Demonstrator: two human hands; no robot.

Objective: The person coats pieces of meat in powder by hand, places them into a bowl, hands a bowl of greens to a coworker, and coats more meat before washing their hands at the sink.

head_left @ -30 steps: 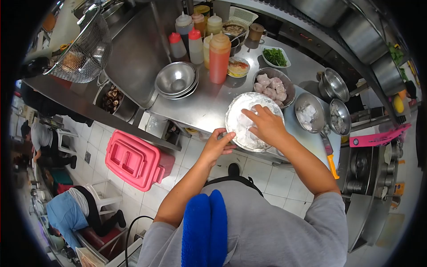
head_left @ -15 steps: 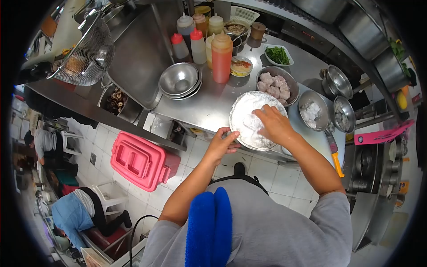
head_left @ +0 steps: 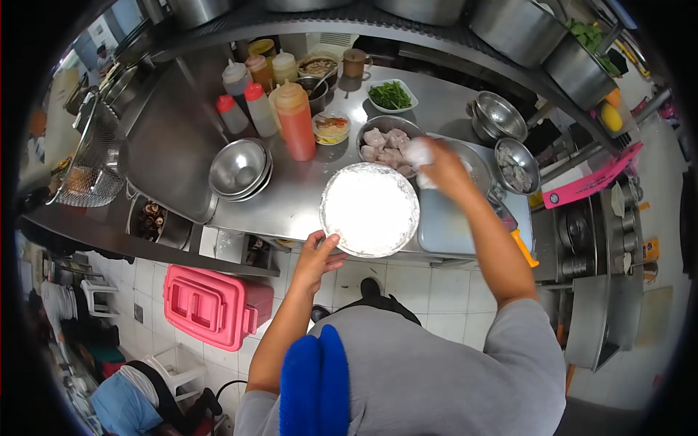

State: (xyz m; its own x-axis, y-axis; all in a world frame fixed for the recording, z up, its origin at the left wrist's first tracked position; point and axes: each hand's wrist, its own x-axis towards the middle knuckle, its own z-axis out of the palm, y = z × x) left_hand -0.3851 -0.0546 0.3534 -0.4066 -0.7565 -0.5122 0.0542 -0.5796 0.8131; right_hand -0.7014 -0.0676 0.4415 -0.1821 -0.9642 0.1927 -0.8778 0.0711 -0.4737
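Observation:
A round bowl of white powder point(head_left: 369, 211) stands at the counter's front edge. My left hand point(head_left: 316, 260) holds its lower left rim, with the thumb on the rim and the fingers spread below. My right hand point(head_left: 445, 171), slightly blurred, is up and to the right of the powder, closed on a white-coated piece point(head_left: 417, 154). Behind it a metal bowl holds pale pink pieces point(head_left: 387, 148). Partly covered by my right hand and forearm is another metal bowl point(head_left: 476, 163). A small metal bowl of whitish pieces point(head_left: 517, 174) is at its right.
Squeeze bottles point(head_left: 294, 120) and stacked metal bowls point(head_left: 238, 169) stand on the left. A green vegetable dish point(head_left: 391, 95) is at the back. An orange-handled knife point(head_left: 523, 247) lies at the right. A pink bin point(head_left: 211, 305) and a bent-over person point(head_left: 131, 400) are lower left.
My right hand has left the powder and moved up and right with a coated piece. My left hand stays at the powder bowl's rim. The view has shifted.

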